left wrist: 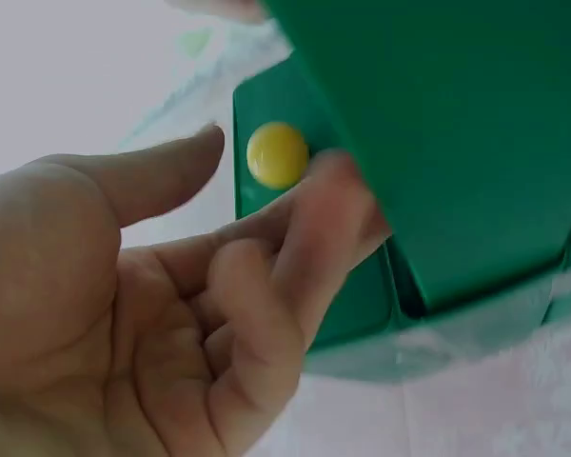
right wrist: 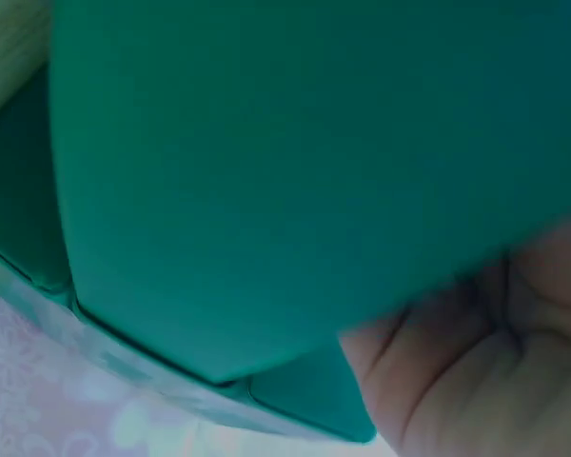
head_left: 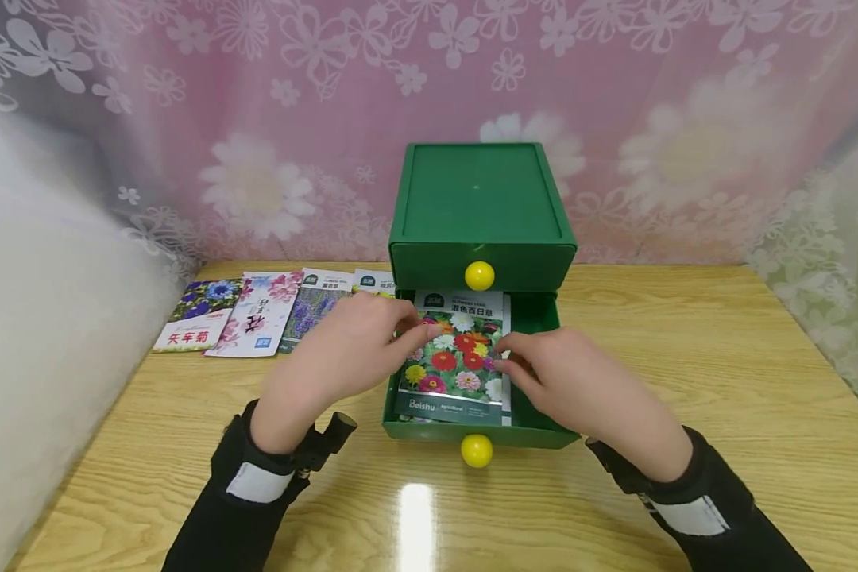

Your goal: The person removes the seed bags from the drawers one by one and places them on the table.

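Note:
A flower seed packet [head_left: 457, 361] with a colorful zinnia picture lies in the pulled-out lower drawer [head_left: 536, 435] of a green box, on top of at least one other packet whose edge shows. My left hand [head_left: 350, 345] is over the packet's left side, thumb and fingers apart. In the left wrist view, that hand's thumb stands away from the loosely bent fingers beside the drawer wall. At the packet's right edge is my right hand [head_left: 565, 377], a small gap between its thumb and index fingertips. The drawer wall [right wrist: 266, 190] hides those fingertips in the right wrist view.
The green box's upper drawer [head_left: 429, 266], with a yellow knob [head_left: 480, 276], is closed. Several seed packets, including a cornflower one [head_left: 199, 316] and a pink-blossom one [head_left: 253, 314], overlap on the wooden table [head_left: 686, 357] at left. A floral curtain [head_left: 329, 119] hangs behind.

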